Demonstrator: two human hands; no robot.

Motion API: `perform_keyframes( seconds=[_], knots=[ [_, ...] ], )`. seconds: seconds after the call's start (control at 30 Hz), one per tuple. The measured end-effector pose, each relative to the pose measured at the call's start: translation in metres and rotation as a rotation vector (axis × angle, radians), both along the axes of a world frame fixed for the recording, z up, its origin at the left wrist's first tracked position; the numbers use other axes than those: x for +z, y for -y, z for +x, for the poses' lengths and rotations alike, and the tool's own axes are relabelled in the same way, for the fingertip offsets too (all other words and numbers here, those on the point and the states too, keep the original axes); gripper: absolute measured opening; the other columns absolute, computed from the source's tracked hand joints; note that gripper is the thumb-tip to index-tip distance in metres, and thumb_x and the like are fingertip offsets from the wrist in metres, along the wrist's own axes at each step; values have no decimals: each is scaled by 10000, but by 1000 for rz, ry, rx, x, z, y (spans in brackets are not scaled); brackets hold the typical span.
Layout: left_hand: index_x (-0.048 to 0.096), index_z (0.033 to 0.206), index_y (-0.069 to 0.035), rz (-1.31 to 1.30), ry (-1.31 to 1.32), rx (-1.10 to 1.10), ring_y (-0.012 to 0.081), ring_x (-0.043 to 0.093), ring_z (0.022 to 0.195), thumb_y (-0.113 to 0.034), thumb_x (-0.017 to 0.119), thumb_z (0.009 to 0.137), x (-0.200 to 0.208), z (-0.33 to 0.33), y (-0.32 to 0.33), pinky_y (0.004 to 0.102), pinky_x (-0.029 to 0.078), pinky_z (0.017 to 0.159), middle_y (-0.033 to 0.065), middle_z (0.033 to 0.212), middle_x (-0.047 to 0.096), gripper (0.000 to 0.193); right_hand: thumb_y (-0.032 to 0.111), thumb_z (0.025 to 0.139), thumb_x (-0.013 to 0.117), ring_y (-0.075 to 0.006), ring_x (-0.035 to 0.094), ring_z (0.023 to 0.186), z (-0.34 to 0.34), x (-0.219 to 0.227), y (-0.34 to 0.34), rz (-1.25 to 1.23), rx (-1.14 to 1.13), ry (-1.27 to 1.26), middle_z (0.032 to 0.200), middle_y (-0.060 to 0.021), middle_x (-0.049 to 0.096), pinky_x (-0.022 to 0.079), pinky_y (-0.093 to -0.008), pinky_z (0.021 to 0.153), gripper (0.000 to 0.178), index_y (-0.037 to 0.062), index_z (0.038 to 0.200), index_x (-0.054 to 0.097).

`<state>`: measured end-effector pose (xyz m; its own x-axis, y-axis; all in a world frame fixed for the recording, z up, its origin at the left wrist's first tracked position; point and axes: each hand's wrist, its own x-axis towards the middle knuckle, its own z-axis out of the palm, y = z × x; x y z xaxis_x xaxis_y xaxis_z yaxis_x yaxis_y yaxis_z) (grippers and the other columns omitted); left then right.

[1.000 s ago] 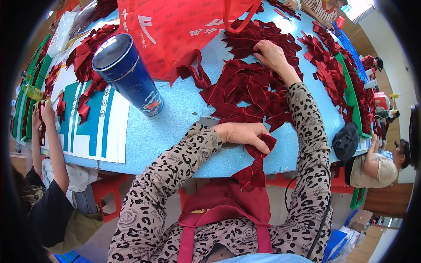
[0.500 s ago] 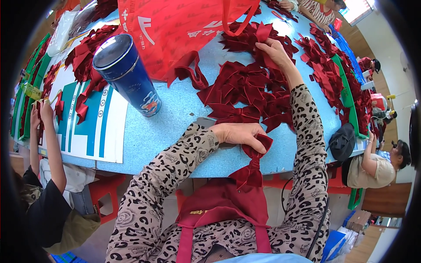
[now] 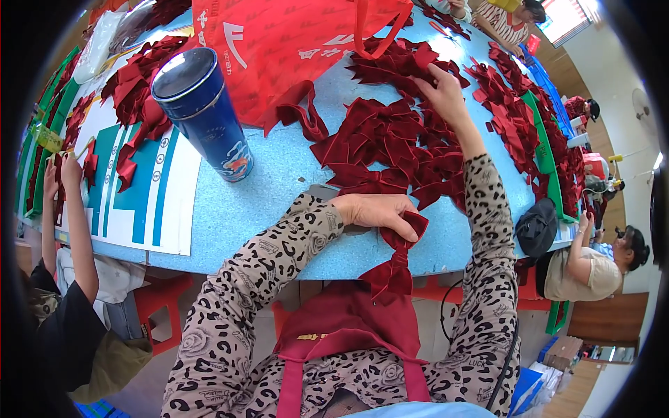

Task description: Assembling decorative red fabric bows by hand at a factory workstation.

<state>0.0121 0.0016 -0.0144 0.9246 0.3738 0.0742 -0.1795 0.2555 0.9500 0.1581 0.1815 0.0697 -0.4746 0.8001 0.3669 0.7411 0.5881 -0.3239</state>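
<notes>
Pinching red bow — left hand, blue table; right hand at bow pile, grip unclear — co-workers around.

- Right hand: shifted slightly toward 3 o'clock over the far pile.
- Its fingers: curled down a second ago, now straighter, pointing toward 11 o'clock.
- A bow at the fingertips: its broad face now shows.
- View: swung slightly; the cap sits further toward 9 o'clock.
</notes>
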Motion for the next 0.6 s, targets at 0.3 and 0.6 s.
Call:
perform_keyframes(
  seconds=[0.3,0.6],
  knots=[
    [642,837,-9,36,-38,18,38,528,687,-185,667,811,6,35,8,213,431,639,-26,749,608,180,-37,685,603,-183,614,871,49,3,84,891,71,82,1010,0,671,412,-334,806,216,82,862,573],
    [625,892,-59,-310,163,804,100,555,576,-165,644,850,103,116,-11,260,463,507,17,776,631,116,-9,613,675,-185,523,841,179,29,117,976,-333,-193,860,41,561,359,-328,798,272,185,803,689]
  ],
)
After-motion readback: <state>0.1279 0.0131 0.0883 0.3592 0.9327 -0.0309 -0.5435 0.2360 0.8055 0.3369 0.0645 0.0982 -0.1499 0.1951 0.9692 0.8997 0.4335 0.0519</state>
